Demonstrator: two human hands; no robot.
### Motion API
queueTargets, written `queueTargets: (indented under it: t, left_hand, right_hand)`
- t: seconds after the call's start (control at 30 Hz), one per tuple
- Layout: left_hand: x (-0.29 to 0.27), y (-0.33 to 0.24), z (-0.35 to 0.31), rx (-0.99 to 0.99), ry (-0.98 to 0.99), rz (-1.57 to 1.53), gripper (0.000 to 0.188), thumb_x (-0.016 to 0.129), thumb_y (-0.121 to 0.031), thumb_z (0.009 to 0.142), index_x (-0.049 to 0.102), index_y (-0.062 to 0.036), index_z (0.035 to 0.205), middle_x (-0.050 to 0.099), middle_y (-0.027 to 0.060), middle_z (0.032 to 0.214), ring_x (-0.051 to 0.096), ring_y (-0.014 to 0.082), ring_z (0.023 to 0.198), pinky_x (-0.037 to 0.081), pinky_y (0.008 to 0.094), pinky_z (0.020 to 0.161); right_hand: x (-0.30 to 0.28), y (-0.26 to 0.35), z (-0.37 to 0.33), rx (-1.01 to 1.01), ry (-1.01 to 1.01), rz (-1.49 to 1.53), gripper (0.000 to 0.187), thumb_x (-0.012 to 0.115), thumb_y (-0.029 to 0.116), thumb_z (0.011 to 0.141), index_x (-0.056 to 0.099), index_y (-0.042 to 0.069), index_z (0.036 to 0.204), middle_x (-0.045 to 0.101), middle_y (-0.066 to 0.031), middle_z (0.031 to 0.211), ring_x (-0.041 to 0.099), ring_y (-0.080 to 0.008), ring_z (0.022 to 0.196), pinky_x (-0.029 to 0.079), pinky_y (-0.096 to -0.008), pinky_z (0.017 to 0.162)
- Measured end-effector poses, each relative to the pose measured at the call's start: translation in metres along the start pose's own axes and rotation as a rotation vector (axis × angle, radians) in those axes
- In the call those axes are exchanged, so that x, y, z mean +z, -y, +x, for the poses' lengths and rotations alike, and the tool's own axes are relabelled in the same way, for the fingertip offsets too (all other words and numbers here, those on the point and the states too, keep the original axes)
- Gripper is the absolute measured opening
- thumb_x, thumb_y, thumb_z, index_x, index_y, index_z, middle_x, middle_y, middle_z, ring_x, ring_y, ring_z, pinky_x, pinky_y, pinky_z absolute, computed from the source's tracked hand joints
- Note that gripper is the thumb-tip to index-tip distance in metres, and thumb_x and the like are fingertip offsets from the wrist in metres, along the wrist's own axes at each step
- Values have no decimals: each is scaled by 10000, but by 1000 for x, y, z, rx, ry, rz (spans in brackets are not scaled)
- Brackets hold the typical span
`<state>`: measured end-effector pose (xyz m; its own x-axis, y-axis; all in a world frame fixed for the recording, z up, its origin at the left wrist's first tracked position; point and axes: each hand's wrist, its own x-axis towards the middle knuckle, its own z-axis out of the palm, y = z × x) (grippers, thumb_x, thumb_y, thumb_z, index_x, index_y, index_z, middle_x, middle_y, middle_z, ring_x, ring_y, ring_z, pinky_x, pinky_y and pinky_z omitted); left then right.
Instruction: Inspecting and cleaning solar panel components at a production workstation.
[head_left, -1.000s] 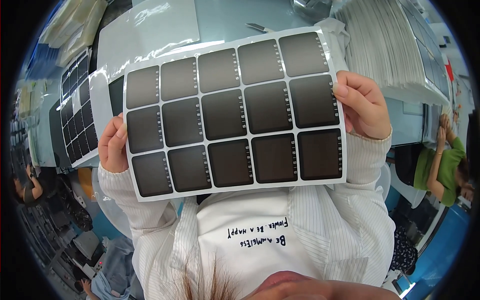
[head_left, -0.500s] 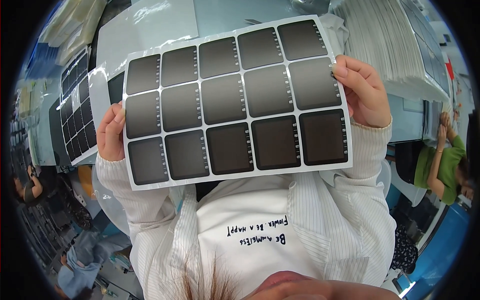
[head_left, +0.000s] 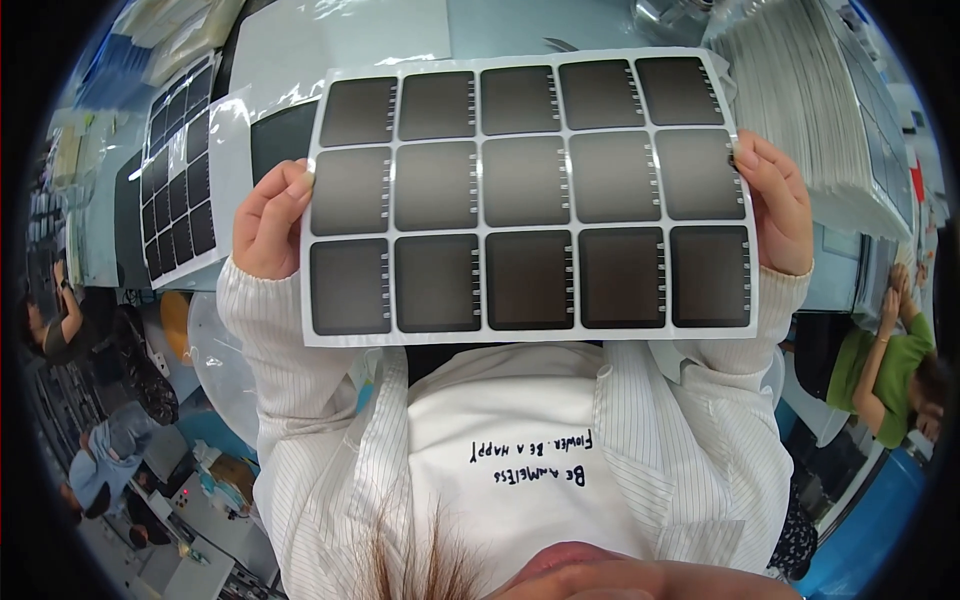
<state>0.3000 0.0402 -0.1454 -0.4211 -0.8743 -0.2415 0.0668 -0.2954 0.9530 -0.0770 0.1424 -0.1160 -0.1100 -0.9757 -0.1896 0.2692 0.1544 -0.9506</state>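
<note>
Between my two hands I hold up a white-bordered sheet of dark grey rectangular labels [head_left: 525, 180], set out in rows with small marks along each label's right edge. My left hand [head_left: 270, 222] pinches its left edge, thumb on the front face. At the right edge, my right hand [head_left: 778, 205] grips it the same way, its other fingers partly behind the sheet. The sheet is held above the table's near edge, nearly level from side to side. A similar label sheet [head_left: 178, 180] lies at the left.
A tall stack of sheets [head_left: 800, 110] stands at the right of the table. Clear plastic packets [head_left: 185, 35] are piled at the far left. A white sheet [head_left: 330, 45] lies behind. A metal tip [head_left: 560, 45] shows beyond my sheet. Co-workers sit at both sides, one in green [head_left: 880, 375].
The label sheet has shifted rightward in view and turned from a tilt to nearly level. Both hands keep their grip on its edges.
</note>
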Motion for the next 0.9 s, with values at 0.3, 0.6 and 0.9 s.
queueTargets:
  t: [0.3, 0.6, 0.9]
  left_hand:
    - [5, 0, 1, -17, -5, 38, 188, 473, -140, 879, 500, -54, 714, 412, -53, 604, 336, 36, 552, 283, 189, 542]
    - [5, -2, -4, 14, -5, 130, 190, 477, -132, 877, 491, -54, 705, 417, -47, 639, 339, 45, 571, 288, 192, 556]
    - [16, -27, -17, 404, 28, 395, 167, 476, -69, 861, 454, -15, 704, 404, -10, 678, 340, 67, 617, 279, 202, 585]
  right_hand:
    - [16, 6, -9, -47, -212, 15, 146, 468, 127, 869, 509, 29, 769, 574, -12, 686, 506, -44, 554, 384, -164, 521]
    - [1, 12, -8, -10, -39, -51, 144, 480, 133, 865, 499, 37, 759, 560, -7, 681, 483, -34, 557, 361, -158, 516]
    - [-5, 23, -24, -184, -68, -232, 161, 523, 123, 850, 531, 19, 728, 512, -3, 627, 447, -51, 489, 317, -181, 439]
